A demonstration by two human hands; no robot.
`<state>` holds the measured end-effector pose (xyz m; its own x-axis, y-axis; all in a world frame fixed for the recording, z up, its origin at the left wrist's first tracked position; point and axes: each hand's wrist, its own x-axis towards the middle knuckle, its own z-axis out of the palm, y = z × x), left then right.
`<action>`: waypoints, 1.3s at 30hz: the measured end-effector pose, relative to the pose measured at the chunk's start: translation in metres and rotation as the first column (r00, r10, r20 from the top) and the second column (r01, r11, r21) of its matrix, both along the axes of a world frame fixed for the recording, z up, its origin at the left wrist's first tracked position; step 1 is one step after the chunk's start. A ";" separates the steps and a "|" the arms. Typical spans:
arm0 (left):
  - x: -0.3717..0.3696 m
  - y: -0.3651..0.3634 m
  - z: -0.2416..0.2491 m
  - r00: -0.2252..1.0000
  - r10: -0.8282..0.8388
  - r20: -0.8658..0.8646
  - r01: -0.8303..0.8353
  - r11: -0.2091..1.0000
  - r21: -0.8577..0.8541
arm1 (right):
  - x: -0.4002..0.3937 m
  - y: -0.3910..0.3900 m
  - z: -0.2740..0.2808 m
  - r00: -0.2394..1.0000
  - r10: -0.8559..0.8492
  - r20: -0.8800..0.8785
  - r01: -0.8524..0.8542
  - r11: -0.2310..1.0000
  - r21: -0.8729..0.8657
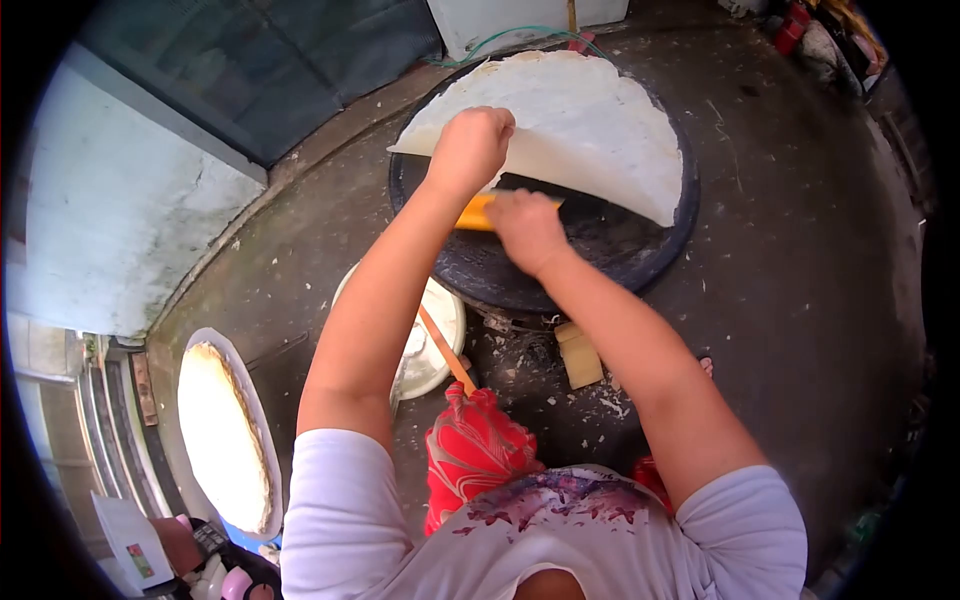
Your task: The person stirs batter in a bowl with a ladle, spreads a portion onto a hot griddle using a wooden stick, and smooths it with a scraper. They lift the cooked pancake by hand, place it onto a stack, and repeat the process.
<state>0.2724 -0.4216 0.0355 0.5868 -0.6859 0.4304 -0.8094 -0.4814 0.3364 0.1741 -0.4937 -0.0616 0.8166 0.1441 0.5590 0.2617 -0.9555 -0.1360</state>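
A large thin white sheet of cooked batter (pixel 570 110) lies over the far part of a round black griddle (pixel 520 270). Its near edge is lifted and folded back, baring the dark surface. My left hand (pixel 474 148) is closed on that lifted edge at the left. My right hand (pixel 527 230) is wrapped round a yellow scraper (pixel 480 213), low over the bare part of the griddle, just below the sheet's edge. Part of the scraper is hidden by my fingers.
A white bucket (pixel 440 345) with a wooden stick (pixel 445 350) stands below the griddle at the left. A round tray of stacked sheets (pixel 225 440) is at the far left. A cardboard piece (pixel 579 356) lies before the griddle. Walls rise at the upper left.
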 end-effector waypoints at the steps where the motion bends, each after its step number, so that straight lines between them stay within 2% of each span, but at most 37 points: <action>1: 0.001 -0.001 0.004 1.000 0.014 0.024 -0.014 1.000 -0.011 | 0.012 -0.008 -0.002 0.991 -0.124 -0.057 0.121 0.991 -0.051; 3: -0.001 -0.004 0.013 0.998 0.025 0.051 -0.024 0.999 -0.024 | 0.022 -0.027 -0.002 0.959 -0.282 -0.018 0.282 0.959 -0.032; 5: -0.003 -0.008 0.024 0.978 0.049 0.204 -0.041 0.998 -0.043 | 0.008 -0.036 0.006 0.960 -0.278 0.023 0.279 0.960 -0.038; 7: -0.003 -0.011 0.034 0.968 0.039 0.249 -0.024 0.998 -0.065 | -0.017 -0.043 0.014 0.960 -0.272 0.061 0.275 0.960 -0.051; 9: -0.007 -0.011 0.042 0.957 0.034 0.288 -0.011 0.997 -0.082 | -0.052 -0.044 0.019 0.993 -0.104 0.060 0.106 0.994 -0.037; 11: -0.017 -0.005 0.051 0.918 -0.019 0.396 0.081 0.987 -0.140 | -0.091 -0.049 0.027 0.999 -0.026 -0.021 0.025 0.999 -0.019; 15: -0.056 0.026 0.055 0.900 0.003 0.437 0.092 0.976 -0.196 | -0.161 -0.065 0.055 0.981 0.076 -0.178 -0.076 0.997 0.008; 17: -0.071 0.048 0.039 0.894 0.039 0.446 0.085 0.964 -0.254 | -0.190 -0.068 0.070 0.954 0.078 -0.289 -0.054 0.995 0.088; 18: -0.081 0.061 0.027 0.910 0.037 0.414 0.063 0.972 -0.226 | -0.202 -0.070 0.076 0.955 0.075 -0.287 -0.052 0.995 0.086; 20: -0.104 0.084 -0.006 0.941 0.042 0.337 0.013 0.987 -0.159 | -0.222 -0.073 0.086 0.895 0.143 -0.422 -0.008 0.952 0.306; 21: -0.117 0.094 -0.026 0.955 0.051 0.292 -0.017 0.993 -0.118 | -0.229 -0.074 0.092 0.896 0.141 -0.420 -0.006 0.952 0.307; 23: -0.137 0.117 -0.063 0.989 0.053 0.138 -0.057 0.998 0.029 | -0.241 -0.074 0.101 0.847 0.146 -0.511 0.105 0.896 0.431; 24: -0.147 0.126 -0.072 0.989 0.056 0.140 -0.060 0.998 0.028 | -0.246 -0.075 0.102 0.847 0.148 -0.510 0.102 0.897 0.431; 26: -0.161 0.141 -0.086 0.965 0.160 0.205 -0.202 0.958 0.202 | -0.256 -0.074 0.103 0.862 0.082 -0.501 0.203 0.848 0.489; 27: -0.164 0.146 -0.102 0.964 0.166 0.205 -0.208 0.958 0.200 | -0.259 -0.073 0.103 0.861 0.086 -0.501 0.198 0.850 0.488; 28: -0.163 0.151 -0.126 0.923 0.384 -0.005 -0.384 0.923 -0.003 | -0.261 -0.071 0.102 0.861 0.061 -0.505 0.303 0.737 0.605; 29: -0.160 0.155 -0.152 0.813 0.525 -0.251 -0.570 0.805 -0.163 | -0.264 -0.070 0.101 0.858 0.036 -0.512 0.393 0.596 0.701; 30: -0.147 0.159 -0.176 0.422 0.443 -0.791 -0.788 0.610 -0.079 | -0.266 -0.073 0.102 0.832 0.073 -0.550 0.444 0.507 0.739; 31: -0.141 0.154 -0.166 0.423 0.441 -0.791 -0.792 0.605 -0.087 | -0.267 -0.072 0.101 0.834 0.075 -0.546 0.437 0.513 0.739; 32: -0.135 0.146 -0.152 0.184 0.176 -0.967 -0.872 0.483 -0.078 | -0.267 -0.071 0.101 0.869 0.204 -0.450 0.434 0.123 0.893; 33: -0.128 0.139 -0.142 -0.044 -0.151 -0.987 -0.929 0.369 -0.015 | -0.267 -0.070 0.103 0.908 0.281 -0.310 0.389 -0.293 0.873; 34: -0.123 0.135 -0.138 -0.037 -0.158 -0.987 -0.931 0.364 -0.024 | -0.267 -0.070 0.107 0.904 0.348 -0.249 0.378 -0.377 0.846; 35: -0.118 0.132 -0.135 -0.007 -0.063 -0.998 -0.898 0.439 -0.021 | -0.269 -0.070 0.110 0.904 0.351 -0.245 0.375 -0.369 0.850; 36: -0.111 0.131 -0.133 0.030 0.030 -0.999 -0.860 0.510 -0.011 | -0.271 -0.071 0.111 0.872 0.359 -0.333 0.440 -0.276 0.855; 37: -0.097 0.133 -0.143 0.241 0.217 -0.946 -0.834 0.545 -0.087 | -0.272 -0.070 0.111 0.835 0.357 -0.418 0.501 -0.180 0.847; 38: -0.086 0.133 -0.132 0.436 0.382 -0.815 -0.794 0.590 -0.148 | -0.271 -0.067 0.106 0.855 0.305 -0.419 0.467 -0.105 0.878; 39: -0.071 0.139 -0.118 0.574 0.514 -0.638 -0.740 0.659 -0.135 | -0.269 -0.068 0.102 0.857 0.307 -0.414 0.462 -0.100 0.881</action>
